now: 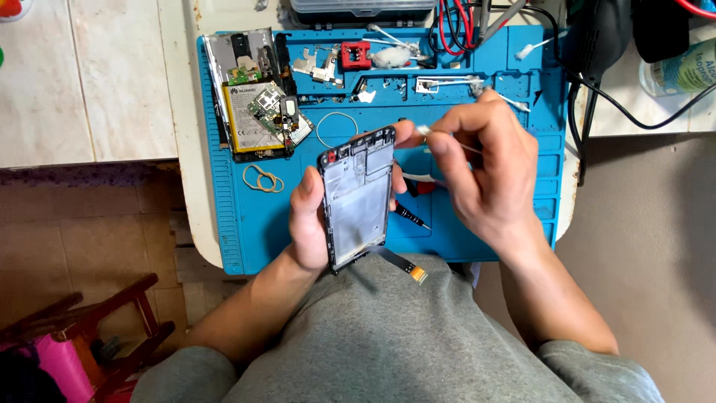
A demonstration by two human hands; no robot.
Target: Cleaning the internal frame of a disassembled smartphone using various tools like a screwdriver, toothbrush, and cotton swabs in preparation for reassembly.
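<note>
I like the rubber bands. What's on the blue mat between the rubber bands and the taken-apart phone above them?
Nothing: in the head view, only bare blue mat lies between the rubber bands and the opened phone body. A thin white ring lies off to the side.

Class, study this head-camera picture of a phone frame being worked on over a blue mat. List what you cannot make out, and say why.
- Head view: the far side of the phone frame, hidden by the left hand.
- The tip of the thin white stick in the right hand: too small to identify.
- Small parts on the blue mat near the red block: too small.
- The grey case and clear bottle: cut off by the picture's edges.
</note>
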